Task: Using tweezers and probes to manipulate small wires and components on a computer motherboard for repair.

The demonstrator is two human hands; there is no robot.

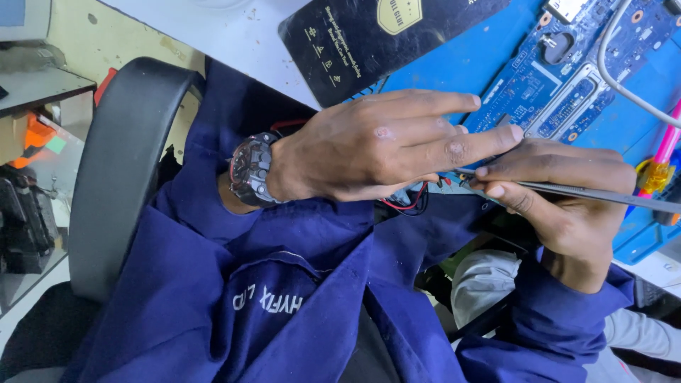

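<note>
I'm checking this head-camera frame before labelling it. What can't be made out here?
- Tip of the thin grey metal tweezers: hidden behind the left hand with the black wristwatch.
- What the red and black wires join: covered by both hands.
- Right hand palm side: turned away.
- Blue circuit board: cut off by the top edge, parts too small to tell.
- White cable: both ends leave the frame.

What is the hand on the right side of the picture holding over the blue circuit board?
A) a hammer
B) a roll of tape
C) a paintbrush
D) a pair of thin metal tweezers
D: the right hand pinches slim grey metal tweezers, their tip beside the blue circuit board.
</note>
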